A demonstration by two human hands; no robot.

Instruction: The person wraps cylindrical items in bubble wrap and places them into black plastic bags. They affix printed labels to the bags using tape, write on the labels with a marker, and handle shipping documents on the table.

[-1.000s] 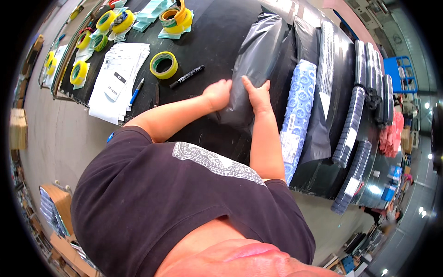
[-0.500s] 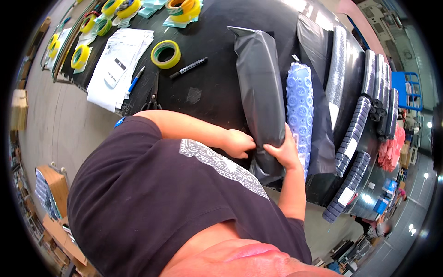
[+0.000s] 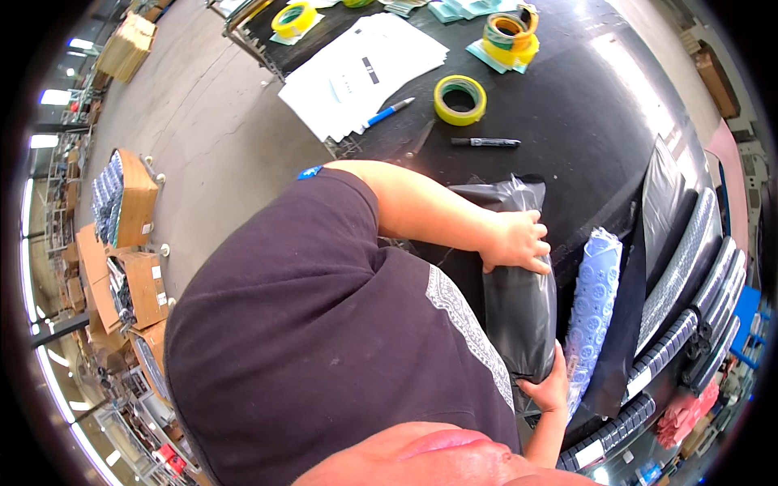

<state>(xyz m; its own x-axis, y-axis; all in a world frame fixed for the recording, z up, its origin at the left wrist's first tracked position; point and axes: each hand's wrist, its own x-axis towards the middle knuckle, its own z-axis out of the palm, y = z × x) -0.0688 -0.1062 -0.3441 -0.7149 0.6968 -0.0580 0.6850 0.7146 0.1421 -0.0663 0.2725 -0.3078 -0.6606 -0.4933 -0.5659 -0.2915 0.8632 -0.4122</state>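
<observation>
While the left hand (image 3: 517, 243) lies flat with its fingers spread on the upper part of one grey plastic parcel (image 3: 523, 300), the right hand (image 3: 551, 387) cups that parcel's near end from below, fingers curled round the edge; the two hands are apart, one at each end of the bag, and both press on it. This parcel lies lengthwise on the black table (image 3: 583, 105), close against the person's dark shirt (image 3: 324, 340), its far end crinkled and shiny. Just beside it to the right lies one rolled bundle in pale blue patterned wrap (image 3: 592, 300), touching or nearly touching the parcel. Beyond that, towards the table's right edge, lie more long packages: one flat black bag (image 3: 660, 202) and at least four dark rolls with white labels (image 3: 689, 275), packed side by side. Farther up the table lie one black marker (image 3: 485, 142), one loose roll of yellow tape (image 3: 459, 100), one blue pen (image 3: 389, 112) resting at the edge of one stack of white papers (image 3: 365, 69), and a pile of tape rolls (image 3: 510, 34) on teal sheets. On the concrete floor to the left stand several open cardboard boxes (image 3: 130, 211); their exact count cannot be told.
</observation>
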